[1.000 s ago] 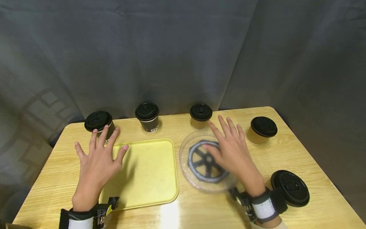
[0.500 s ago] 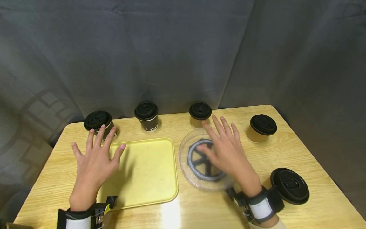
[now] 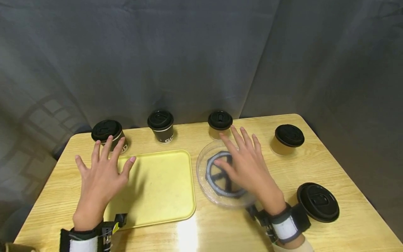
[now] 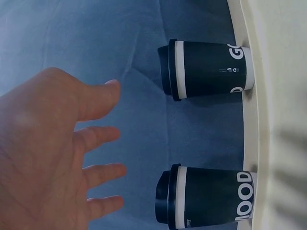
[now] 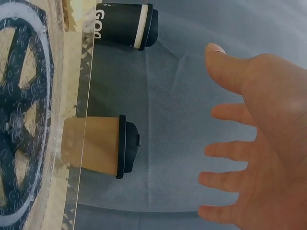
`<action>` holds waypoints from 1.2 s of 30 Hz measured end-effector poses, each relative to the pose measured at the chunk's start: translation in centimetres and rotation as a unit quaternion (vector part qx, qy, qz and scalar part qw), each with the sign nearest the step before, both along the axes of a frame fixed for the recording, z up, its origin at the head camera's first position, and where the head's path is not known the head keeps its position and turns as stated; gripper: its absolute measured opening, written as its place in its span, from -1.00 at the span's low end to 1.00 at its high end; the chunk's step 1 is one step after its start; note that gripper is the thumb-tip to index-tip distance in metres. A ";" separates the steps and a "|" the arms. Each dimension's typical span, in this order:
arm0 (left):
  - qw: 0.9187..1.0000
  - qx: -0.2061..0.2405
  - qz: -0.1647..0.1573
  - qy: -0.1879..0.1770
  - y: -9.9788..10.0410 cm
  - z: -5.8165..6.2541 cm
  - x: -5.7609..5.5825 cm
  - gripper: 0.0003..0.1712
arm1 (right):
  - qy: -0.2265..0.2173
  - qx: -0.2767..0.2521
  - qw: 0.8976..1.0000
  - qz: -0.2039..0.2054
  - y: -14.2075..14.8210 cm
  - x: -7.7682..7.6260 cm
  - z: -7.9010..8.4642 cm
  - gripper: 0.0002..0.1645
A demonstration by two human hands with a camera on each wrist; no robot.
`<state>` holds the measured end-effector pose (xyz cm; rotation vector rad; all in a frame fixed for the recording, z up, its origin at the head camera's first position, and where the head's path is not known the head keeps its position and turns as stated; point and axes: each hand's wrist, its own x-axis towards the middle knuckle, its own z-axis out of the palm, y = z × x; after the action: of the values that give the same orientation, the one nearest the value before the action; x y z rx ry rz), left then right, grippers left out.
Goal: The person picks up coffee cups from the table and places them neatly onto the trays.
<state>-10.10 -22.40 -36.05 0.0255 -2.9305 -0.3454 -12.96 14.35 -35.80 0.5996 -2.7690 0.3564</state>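
Observation:
My left hand is held with spread fingers above the left side of a yellow tray, holding nothing. Beyond its fingertips stands a black paper cup with a black lid; the left wrist view shows a gap between hand and cup. My right hand, fingers also spread, hovers over a clear round turntable with a dark spoked base. Past its fingers is a brown paper cup with a black lid, apart from the hand in the right wrist view.
Another black lidded cup stands behind the tray. Two brown lidded cups are on the right, one farther back and one by the right wrist. A brown object is cut off at bottom left. A grey curtain hangs behind the table.
Both hands drift slightly to the left, fingers still spread. The whole scene shifts a little upward in the head view. The cups, tray and turntable keep their places on the table.

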 end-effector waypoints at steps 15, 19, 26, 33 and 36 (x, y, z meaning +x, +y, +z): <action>1.000 0.008 0.011 -0.005 -0.7 0.2 0.1 -0.23 | 0.001 0.005 1.000 0.015 -0.7 0.2 -0.1 -0.13; 1.000 0.008 0.012 -0.007 -0.9 0.2 0.2 -0.22 | 0.000 0.003 1.000 0.016 -0.8 0.4 -0.1 -0.13; 1.000 0.009 0.012 -0.005 -1.2 0.4 0.2 -0.23 | 0.008 0.003 1.000 0.019 -1.1 0.4 -0.1 -0.12; 1.000 0.003 0.015 -0.009 -1.7 0.4 0.4 -0.23 | 0.000 0.001 1.000 0.022 -1.5 0.4 -0.1 -0.11; 1.000 0.001 0.018 -0.010 -2.0 0.5 0.4 -0.23 | 0.003 0.002 1.000 0.025 -1.7 0.4 -0.1 -0.11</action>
<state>-9.66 -24.38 -35.59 0.0811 -2.9464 -0.3443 -12.59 12.68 -35.93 0.6697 -2.7539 0.3580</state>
